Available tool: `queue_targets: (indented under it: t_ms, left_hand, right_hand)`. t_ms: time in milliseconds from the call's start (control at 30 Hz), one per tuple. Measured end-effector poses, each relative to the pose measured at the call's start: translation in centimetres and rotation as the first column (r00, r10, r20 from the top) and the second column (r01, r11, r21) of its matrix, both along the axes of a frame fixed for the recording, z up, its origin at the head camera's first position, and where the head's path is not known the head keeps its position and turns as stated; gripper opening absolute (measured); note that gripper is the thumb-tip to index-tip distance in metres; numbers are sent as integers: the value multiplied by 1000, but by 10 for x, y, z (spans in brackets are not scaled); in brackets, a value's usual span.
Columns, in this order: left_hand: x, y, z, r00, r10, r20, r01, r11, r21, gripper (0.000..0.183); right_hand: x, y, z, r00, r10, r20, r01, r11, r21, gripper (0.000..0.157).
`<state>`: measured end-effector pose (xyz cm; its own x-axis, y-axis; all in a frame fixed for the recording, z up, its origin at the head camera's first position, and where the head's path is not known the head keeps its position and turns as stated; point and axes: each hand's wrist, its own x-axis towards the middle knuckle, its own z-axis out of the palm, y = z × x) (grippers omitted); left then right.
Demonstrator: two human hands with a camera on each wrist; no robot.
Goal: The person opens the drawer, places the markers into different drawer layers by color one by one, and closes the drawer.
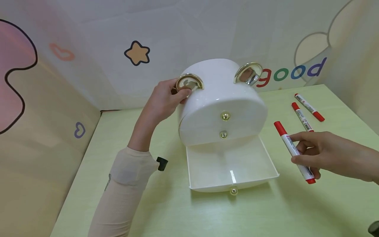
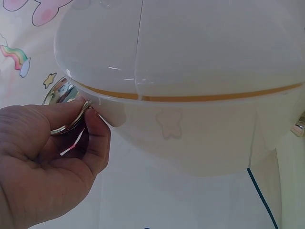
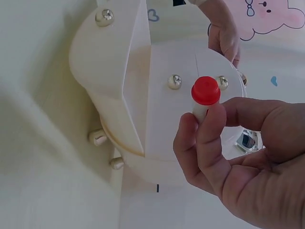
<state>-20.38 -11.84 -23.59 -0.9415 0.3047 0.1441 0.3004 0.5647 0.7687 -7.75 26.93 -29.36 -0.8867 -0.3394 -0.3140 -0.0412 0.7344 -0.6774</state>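
Note:
A white rounded storage box (image 1: 219, 79) with gold ears and gold knobs stands on the table, its lowest drawer (image 1: 231, 161) pulled out. Nothing shows inside that drawer. My left hand (image 1: 165, 100) pinches the box's left gold ear (image 1: 189, 81) between thumb and fingers, also seen clearly in the left wrist view, where the hand (image 2: 52, 157) is at the ear's rim. To the right of the drawer, above the table, my right hand (image 1: 325, 153) holds a white marker (image 1: 291, 146) with a red cap. In the right wrist view, the red marker end (image 3: 206, 90) pokes up from the fingers.
Two more red-capped markers, one nearer (image 1: 302, 117) and one farther (image 1: 309, 107), lie on the green table (image 1: 160, 210) right of the box. Behind stands a wall (image 1: 189, 29) with printed drawings and the word "good". A dark object (image 1: 373, 227) shows at the lower right corner.

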Motion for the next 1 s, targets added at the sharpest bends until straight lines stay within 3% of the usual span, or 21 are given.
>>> queue_targets:
  t_ms: [200, 533, 800, 1000]
  left_hand:
    - [0, -1, 0, 1000, 3, 4, -3, 1000, -6, 16]
    - [-1, -1, 0, 1000, 4, 8, -4, 1000, -11, 17]
    - [0, -1, 0, 1000, 4, 1, -4, 1000, -12, 15]
    - [-2, 0, -1, 1000, 1, 10, -1, 1000, -9, 17]
  right_hand:
    - [5, -7, -1, 996, 85, 31, -81, 991, -109, 48]
    - [7, -17, -3, 986, 134, 97, -113, 974, -197, 46]
    - [2, -26, -2, 962, 182, 204, -110, 941, -321, 48]
    - [-3, -35, -4, 940, 171, 296, -56, 931, -360, 59]
